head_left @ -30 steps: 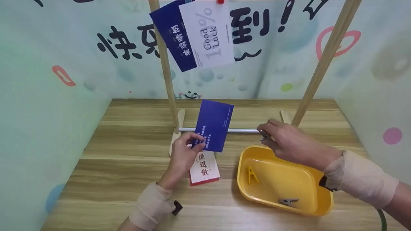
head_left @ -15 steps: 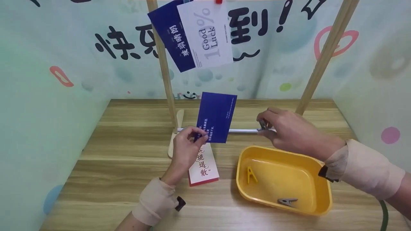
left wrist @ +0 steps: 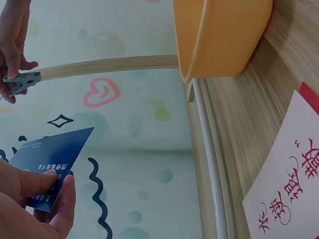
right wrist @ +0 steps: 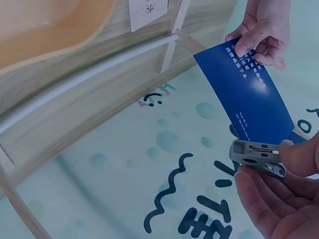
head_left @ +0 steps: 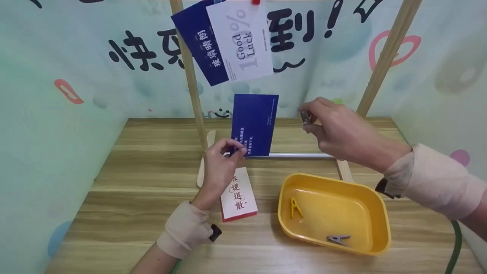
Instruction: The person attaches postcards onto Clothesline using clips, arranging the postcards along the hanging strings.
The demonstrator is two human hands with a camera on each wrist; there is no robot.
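My left hand (head_left: 222,165) pinches a blue card (head_left: 255,123) with white print by its lower left corner, thumb in front. The card stands nearly upright over the table. To its right, my right hand (head_left: 338,129) holds a grey clothespin (right wrist: 256,157) between thumb and fingers, apart from the card in the head view. Above, a dark blue card (head_left: 201,45) and a white "Good Luck" card (head_left: 243,42) hang overlapping, with a red clip (head_left: 255,2) at the white one's top edge. A white card with red lettering (head_left: 239,196) lies on the table below my left hand.
A yellow basin (head_left: 331,182) stands at the right, holding a yellow clothespin (head_left: 295,208) and a grey one. Two wooden posts (head_left: 388,57) rise from the table, joined low down by a white rod (head_left: 296,155). Printed cloth backs the table.
Both hands have risen, the left with the blue card and the right with the grey clothespin. The right hand has climbed further, from the rod to above the table's back edge in view.
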